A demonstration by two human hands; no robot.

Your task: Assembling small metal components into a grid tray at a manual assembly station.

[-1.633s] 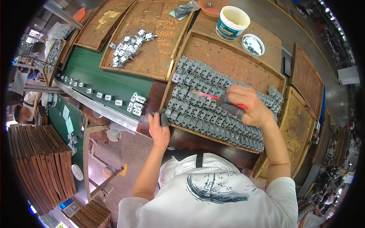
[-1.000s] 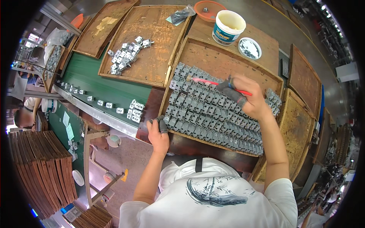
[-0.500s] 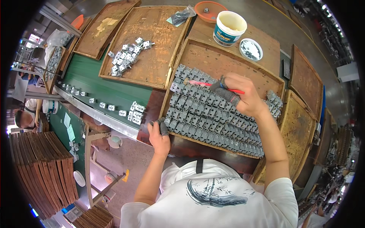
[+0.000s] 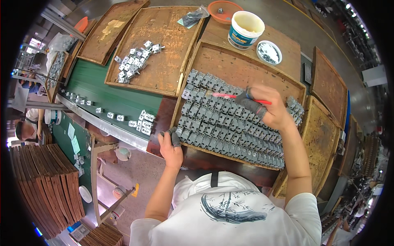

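Note:
My right hand (image 4: 271,106) is closed around a thin brush with a red handle (image 4: 226,96), its tip over the upper rows of small grey metal-and-plastic parts (image 4: 221,125). These parts stand in tight rows inside a shallow wooden tray (image 4: 248,56). At the tray's front left corner, my left hand (image 4: 171,152) has its fingers bent over the rim. Dark coverings wrap some fingers on both hands. Whether the bristles touch a part is too small to tell.
Behind the tray stand a white bucket (image 4: 245,30), a bowl of white paste (image 4: 269,52) and an orange basin (image 4: 225,11). Silvery parts lie in another tray (image 4: 164,45) and along the green belt (image 4: 92,76). Stacked boards (image 4: 45,184) and a co-worker (image 4: 26,130) are at left.
My right hand has moved slightly right with the brush, whose tip has shifted right and a little nearer along the rows. My left hand stays at the tray's corner.

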